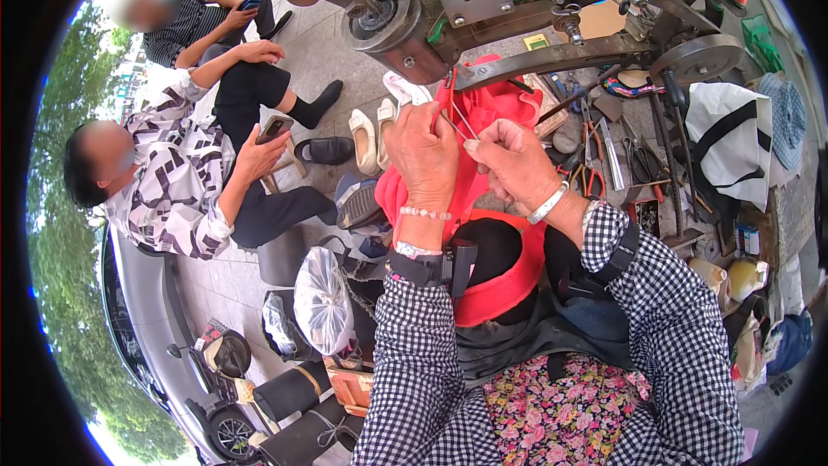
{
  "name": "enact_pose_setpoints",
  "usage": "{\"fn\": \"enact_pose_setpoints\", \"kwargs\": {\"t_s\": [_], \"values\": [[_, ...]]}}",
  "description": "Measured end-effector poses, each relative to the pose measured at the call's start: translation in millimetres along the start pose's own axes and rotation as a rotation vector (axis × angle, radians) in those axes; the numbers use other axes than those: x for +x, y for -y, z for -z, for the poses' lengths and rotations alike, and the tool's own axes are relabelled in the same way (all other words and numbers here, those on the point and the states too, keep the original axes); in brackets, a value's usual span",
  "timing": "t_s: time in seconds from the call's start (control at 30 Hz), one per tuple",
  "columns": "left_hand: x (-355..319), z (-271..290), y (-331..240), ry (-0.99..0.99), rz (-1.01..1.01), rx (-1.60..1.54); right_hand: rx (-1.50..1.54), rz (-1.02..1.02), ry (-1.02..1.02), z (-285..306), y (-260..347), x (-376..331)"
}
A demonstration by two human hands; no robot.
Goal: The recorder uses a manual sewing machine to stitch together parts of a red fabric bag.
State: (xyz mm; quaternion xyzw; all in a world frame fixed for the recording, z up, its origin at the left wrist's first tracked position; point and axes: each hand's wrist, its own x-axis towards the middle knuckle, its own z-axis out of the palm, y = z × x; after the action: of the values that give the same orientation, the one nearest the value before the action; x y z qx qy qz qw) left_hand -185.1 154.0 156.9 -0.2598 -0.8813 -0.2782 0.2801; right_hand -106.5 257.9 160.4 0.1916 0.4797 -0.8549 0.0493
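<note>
Red fabric (pixel 496 103) lies under the sewing machine's arm, and more of it spreads beneath my hands. A red band (pixel 500 300) curves across my lap. My left hand (pixel 421 151) is closed at the fabric's left side, its fingertips at a slim red-and-silver item (pixel 449 93) whose kind I cannot make out. Just right of it, my right hand (pixel 520 168) pinches the end of a thin pale strand (pixel 464 126) that stretches between the hands. The old metal sewing machine (pixel 405 47) stands directly beyond them, its needle end close to my left fingertips.
Pliers (pixel 591 142), scissors (pixel 640 160) and other tools lie at the right, below the handwheel (pixel 697 59). A white bag (pixel 731 142) is farther right. Cream shoes (pixel 363 142) stand left of my hands. Two seated people (pixel 172 168) hold phones at the left.
</note>
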Motion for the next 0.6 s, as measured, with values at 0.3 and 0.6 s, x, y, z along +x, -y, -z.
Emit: {"fn": "enact_pose_setpoints", "kwargs": {"t_s": [0.3, 0.6], "values": [[2, 0, -1, 0.004, -0.077, 0.11, -0.391, 0.044, 0.174, 118, 39, -21], [-1, -3, 2, -0.004, -0.01, -0.073, -1.375, -0.129, -0.27, 284, -100, -16]]}}
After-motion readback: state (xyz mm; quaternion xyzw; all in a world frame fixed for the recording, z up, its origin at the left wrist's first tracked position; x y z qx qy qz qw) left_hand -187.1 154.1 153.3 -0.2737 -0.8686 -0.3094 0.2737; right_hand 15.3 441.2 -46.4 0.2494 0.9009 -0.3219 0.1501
